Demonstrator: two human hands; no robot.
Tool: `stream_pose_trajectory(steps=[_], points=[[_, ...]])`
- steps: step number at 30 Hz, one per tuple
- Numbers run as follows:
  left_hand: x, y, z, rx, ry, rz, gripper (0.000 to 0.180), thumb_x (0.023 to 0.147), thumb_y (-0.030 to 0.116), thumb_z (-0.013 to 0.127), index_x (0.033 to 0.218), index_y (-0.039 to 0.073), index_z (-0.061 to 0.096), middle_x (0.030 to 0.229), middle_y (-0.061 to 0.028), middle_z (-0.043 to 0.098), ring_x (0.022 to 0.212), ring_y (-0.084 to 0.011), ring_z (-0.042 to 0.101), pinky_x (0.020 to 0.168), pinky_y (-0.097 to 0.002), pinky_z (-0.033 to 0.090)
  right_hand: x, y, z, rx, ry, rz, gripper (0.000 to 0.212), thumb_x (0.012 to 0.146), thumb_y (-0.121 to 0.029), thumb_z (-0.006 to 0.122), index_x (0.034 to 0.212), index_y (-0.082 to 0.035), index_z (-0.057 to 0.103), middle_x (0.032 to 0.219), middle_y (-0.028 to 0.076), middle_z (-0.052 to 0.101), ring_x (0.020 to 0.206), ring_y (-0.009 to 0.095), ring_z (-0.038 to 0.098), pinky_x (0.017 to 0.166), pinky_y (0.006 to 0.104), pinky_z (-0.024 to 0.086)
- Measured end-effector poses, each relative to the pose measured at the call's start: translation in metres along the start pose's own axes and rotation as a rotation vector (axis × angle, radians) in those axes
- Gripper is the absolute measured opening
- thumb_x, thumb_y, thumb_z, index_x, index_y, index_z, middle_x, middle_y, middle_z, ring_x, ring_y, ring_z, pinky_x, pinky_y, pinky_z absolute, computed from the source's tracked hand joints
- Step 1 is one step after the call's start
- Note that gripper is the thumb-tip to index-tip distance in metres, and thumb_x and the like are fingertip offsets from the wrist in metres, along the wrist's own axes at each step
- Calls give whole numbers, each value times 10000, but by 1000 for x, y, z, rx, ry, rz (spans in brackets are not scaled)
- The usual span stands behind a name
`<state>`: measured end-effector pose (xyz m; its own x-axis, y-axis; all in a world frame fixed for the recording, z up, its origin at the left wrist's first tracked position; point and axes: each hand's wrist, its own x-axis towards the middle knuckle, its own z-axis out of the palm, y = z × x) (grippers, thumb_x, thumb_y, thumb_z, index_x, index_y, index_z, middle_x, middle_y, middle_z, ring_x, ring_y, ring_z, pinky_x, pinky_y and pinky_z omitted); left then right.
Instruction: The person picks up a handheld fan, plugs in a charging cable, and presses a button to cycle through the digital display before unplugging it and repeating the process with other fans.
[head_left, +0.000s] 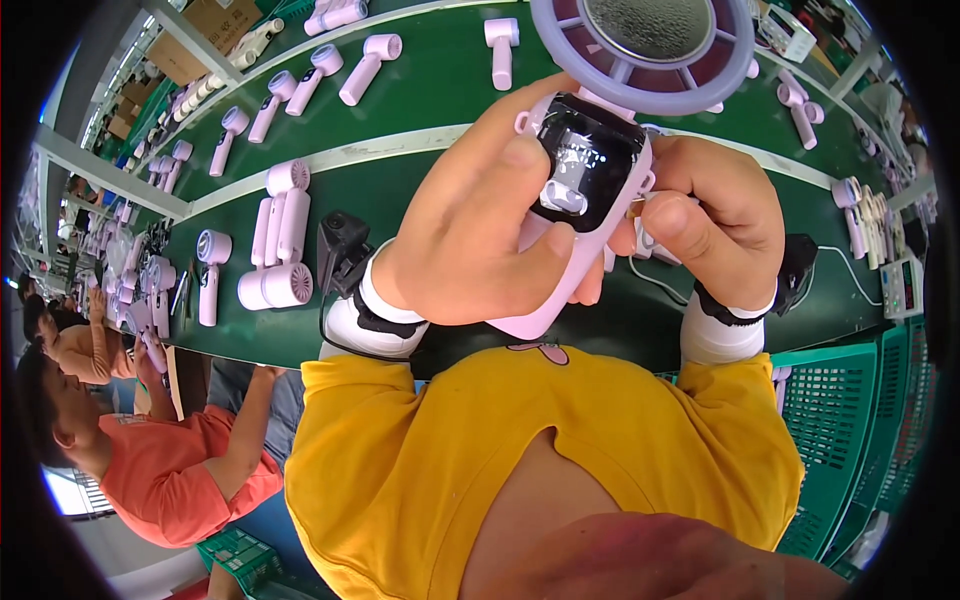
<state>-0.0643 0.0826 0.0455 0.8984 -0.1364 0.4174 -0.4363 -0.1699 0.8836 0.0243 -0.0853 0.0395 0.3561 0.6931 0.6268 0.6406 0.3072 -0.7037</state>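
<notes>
At the far left, a co-worker in a coral shirt sits at the near edge of the bench, hands at a lilac device. Rightward, near the same edge of the green surface, one lilac fan lies alone; just beside it, several more form a compact group. A pale rail marks the far edge, with a spaced row of lilac fans beyond it.

At centre, the handheld fan is raised above the middle of the near edge, tilted, its round spoked head uppermost and its dark, glossy display turned upward. The left hand has its grip closed about the left side of the body, digits bent over the display's margin. On the opposite side, the right hand brings thumb and bent forefinger close together at the small side loop; whether this grip pinches anything cannot be told.

A thin white cable lies below the right hand. Toward the right end of the bench stand lilac and cream fans and a small white instrument; green crates sit below that corner.
</notes>
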Motion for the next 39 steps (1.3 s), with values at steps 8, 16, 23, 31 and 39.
stream_pose_trajectory(steps=[8,16,23,31,39], points=[[4,-15,7,-30,31,46,466,732,52,336,1184,-55,307,965,-174,526,768,-220,561,692,-295,460,3,0,5,-252,102,26,266,851,-215,507,675,-16,518,571,42,499,497,150,453,460,249,343],[8,-31,13,-62,77,106,479,721,5,349,1195,-35,290,977,-182,509,759,-237,551,663,-320,468,8,17,9,-201,78,47,274,864,-226,479,681,-22,477,562,59,485,502,169,446,481,257,348],[6,-38,8,-91,77,166,500,712,-37,360,1204,-17,274,988,-189,494,751,-253,542,638,-342,475,5,16,0,-271,30,85,268,860,-223,484,679,-26,476,570,67,461,499,197,428,476,274,341],[2,-41,8,-218,114,170,500,748,-15,429,1220,13,270,960,-151,508,714,-214,539,619,-310,478,1,8,2,-320,76,64,234,847,-207,512,707,-19,513,599,62,466,529,163,439,484,258,344],[-62,6,-13,-473,143,619,589,675,182,641,1173,68,349,1048,-127,453,864,-287,516,672,-375,472,-1,5,-16,-205,552,4,208,847,-200,529,806,-1,572,665,-3,522,602,61,449,529,195,341]])
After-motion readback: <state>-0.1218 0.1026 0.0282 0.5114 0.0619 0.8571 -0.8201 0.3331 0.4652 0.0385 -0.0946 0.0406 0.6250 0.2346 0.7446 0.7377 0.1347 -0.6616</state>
